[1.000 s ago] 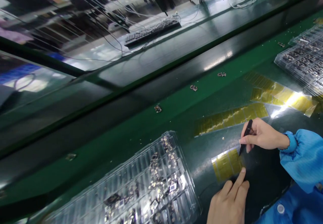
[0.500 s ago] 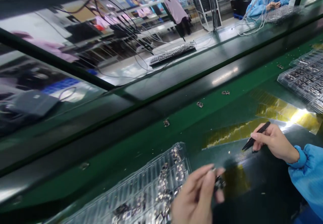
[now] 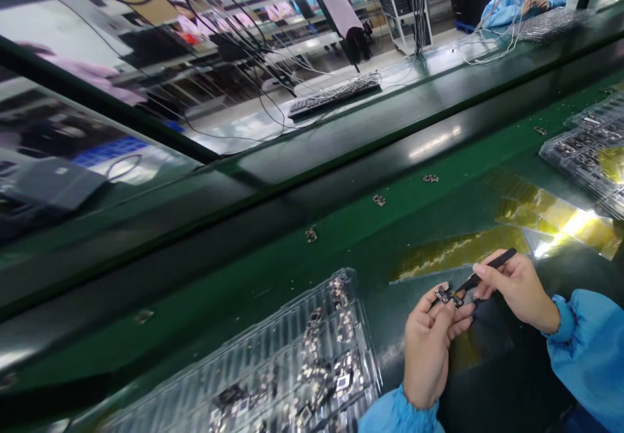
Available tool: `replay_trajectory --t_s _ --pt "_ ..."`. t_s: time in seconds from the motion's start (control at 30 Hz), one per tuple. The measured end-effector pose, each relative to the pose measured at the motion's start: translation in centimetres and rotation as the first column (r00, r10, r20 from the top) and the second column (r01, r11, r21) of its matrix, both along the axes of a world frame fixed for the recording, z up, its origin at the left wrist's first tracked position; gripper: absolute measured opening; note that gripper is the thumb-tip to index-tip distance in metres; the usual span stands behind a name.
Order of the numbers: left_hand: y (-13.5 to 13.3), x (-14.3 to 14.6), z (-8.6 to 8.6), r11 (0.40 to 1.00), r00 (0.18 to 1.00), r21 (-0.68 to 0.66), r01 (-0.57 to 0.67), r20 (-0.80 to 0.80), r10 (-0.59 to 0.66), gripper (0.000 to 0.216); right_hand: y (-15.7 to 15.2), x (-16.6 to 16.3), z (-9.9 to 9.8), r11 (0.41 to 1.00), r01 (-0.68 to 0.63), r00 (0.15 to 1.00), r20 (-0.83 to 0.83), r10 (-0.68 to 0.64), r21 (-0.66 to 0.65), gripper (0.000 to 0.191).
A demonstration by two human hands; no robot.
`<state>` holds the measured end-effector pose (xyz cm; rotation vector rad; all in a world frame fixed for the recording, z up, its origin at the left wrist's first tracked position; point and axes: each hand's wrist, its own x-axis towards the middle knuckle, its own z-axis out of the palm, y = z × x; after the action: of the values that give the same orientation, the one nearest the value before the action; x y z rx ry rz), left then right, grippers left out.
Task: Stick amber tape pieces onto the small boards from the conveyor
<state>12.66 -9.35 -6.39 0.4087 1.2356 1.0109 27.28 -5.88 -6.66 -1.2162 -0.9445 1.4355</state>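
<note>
Apparently a circuit board (image 3: pixel 442 294), small, dark, silver-flecked, in left hand (image 3: pixel 429 342)

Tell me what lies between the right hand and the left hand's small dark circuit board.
In the head view, slim black tweezers span that stretch: the right hand grips them, pointed at the small dark circuit board in the left hand.

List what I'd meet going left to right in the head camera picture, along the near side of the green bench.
Partly filled clear tray, left hand with a small circuit board, right hand with black tweezers, second clear tray.
</note>
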Motion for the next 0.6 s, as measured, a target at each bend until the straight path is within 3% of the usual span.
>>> replay_trajectory --t_s 0.6 --pt "0.11 0.00 -0.09 1.000 0.998 -0.005 0.013 0.058 -0.013 0.037 -0.44 -0.85 -0.49 1.000 -0.005 0.999 0.047 0.006 -0.013 0.036"
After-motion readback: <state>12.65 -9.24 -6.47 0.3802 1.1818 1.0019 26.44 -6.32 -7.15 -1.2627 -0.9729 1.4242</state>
